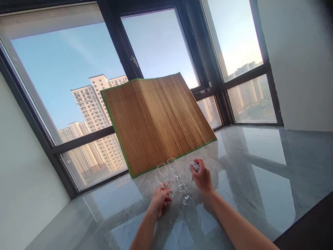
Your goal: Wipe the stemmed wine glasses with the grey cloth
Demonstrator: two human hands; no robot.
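Note:
Several clear stemmed wine glasses stand close together on the grey stone surface in front of me. My left hand (159,201) has its fingers curled round the lower part of the nearest left wine glass (161,177), and they partly cover its stem. Just right of that, another wine glass (186,198) shows its round foot on the surface. Behind them the rims of further glasses overlap, so their outlines are hard to separate. My right hand (203,176) grips a bunched white cloth (194,166) to the right of the glasses, apart from them.
A bamboo mat (161,121) with green edging stands propped against the window behind the glasses. The glossy marble-look surface (249,180) reflects the window panes. Dark window frames (85,140) rise at the back, with white walls at both sides. The surface's edge (303,218) runs along the lower right.

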